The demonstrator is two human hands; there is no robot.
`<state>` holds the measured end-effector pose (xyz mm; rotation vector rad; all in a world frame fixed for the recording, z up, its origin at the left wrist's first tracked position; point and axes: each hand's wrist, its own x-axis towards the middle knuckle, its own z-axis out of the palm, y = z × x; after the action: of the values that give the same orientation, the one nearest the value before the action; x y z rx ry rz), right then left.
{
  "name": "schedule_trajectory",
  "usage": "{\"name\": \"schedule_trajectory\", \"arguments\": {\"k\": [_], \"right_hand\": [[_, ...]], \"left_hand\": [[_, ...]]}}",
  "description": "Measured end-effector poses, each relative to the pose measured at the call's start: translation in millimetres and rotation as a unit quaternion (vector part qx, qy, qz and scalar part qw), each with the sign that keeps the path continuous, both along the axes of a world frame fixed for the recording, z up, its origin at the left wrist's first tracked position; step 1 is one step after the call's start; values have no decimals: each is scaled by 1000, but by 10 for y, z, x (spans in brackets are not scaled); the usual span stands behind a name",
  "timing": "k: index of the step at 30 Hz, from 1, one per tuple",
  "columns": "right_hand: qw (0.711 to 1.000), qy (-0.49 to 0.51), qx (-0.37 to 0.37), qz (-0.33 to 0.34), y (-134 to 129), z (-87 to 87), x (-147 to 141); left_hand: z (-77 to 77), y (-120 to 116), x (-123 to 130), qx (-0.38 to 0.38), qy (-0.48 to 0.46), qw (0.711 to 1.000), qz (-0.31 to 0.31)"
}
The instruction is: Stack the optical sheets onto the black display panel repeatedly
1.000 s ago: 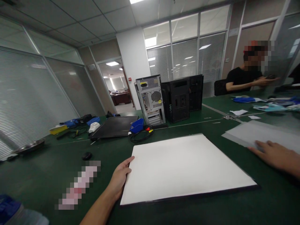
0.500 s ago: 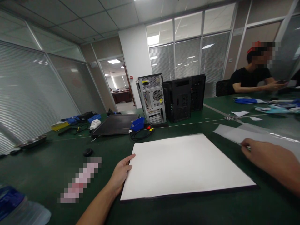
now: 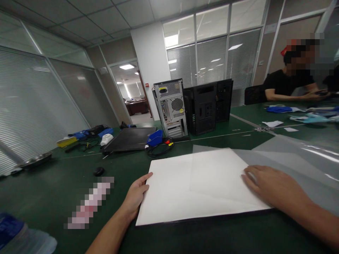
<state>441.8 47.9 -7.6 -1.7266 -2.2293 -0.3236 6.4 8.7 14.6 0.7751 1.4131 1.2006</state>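
Note:
A flat white rectangular panel (image 3: 166,194) with a thin dark edge lies on the table in front of me. My left hand (image 3: 136,195) grips its left edge, thumb and index finger resting on the white face. Over the panel's right half lies a thin translucent sheet (image 3: 209,167). My right hand (image 3: 272,185) is closed on that sheet near the panel's right edge, fingers curled; the fingertips are partly hidden. Another clear plastic sheet (image 3: 299,146) is spread on the table to the right, partly behind my right hand.
Behind the panel stand a silver computer case (image 3: 172,109) and black computer cases (image 3: 206,109). A dark flat screen (image 3: 129,139) and a blue device with a cable (image 3: 155,138) lie nearer. At left are a round black object (image 3: 99,171) and a bottle (image 3: 23,236). A person (image 3: 286,84) sits at right.
My right hand has moved left, drawing the translucent sheet from the right of the panel onto its right half. My left hand stays on the panel's left edge.

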Motion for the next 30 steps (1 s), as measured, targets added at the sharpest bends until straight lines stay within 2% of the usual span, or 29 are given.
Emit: {"name": "schedule_trajectory", "arguments": {"k": [4, 7, 10, 13, 15, 19, 21, 25, 28, 30], "right_hand": [[999, 17, -28, 38, 34, -79, -15], [990, 43, -60, 118, -4, -57, -102], [983, 31, -47, 173, -11, -33, -135], [986, 33, -33, 159, -4, -27, -122], [986, 47, -50, 154, -34, -9, -130], [966, 76, -115, 218, -154, 68, -212], [962, 87, -114, 231, -180, 90, -240], [976, 91, -74, 184, -102, 52, -171], [979, 84, -95, 161, -40, 30, -82], [973, 95, -123, 174, -46, 50, -66]], "left_hand": [[16, -6, 12, 0, 3, 1000, 2], [26, -7, 22, 2, 2, 1000, 2], [27, -6, 23, 10, 2, 1000, 7], [23, -11, 20, 15, 0, 1000, 12], [22, -16, 19, 19, 3, 1000, 15], [20, -17, 22, 27, 11, 999, 17], [16, -12, 23, 27, 13, 999, 17], [10, -6, 22, 24, 17, 999, 15], [15, -13, 25, 28, 21, 999, 16], [20, -19, 28, 28, 23, 999, 14]]}}
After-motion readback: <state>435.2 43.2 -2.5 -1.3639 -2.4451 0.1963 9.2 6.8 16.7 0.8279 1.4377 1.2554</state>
